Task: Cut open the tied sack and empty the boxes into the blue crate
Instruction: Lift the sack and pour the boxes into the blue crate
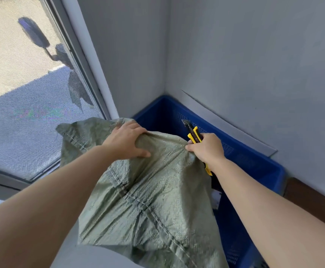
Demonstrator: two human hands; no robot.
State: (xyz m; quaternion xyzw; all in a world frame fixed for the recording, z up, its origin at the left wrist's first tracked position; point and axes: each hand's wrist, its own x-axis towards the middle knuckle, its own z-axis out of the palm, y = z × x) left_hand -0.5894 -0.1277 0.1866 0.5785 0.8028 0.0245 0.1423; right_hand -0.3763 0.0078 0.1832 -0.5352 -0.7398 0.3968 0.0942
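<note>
A green woven sack [148,200] is held up in front of me, over the near left part of the blue crate [254,161]. My left hand [126,142] grips a bunched fold at the sack's top. My right hand [208,147] pinches the sack's edge and also holds a yellow and black utility knife [194,135], blade out and pointing up and away. The crate stands in the room's corner against the walls. A bit of pale packaging [216,199] shows inside the crate, beside the sack. The sack's opening is hidden.
A window with a mesh screen [22,113] fills the left side, its frame [92,60] running down towards the crate. Grey walls [254,64] meet in the corner behind the crate. A brown ledge [312,198] lies at the right.
</note>
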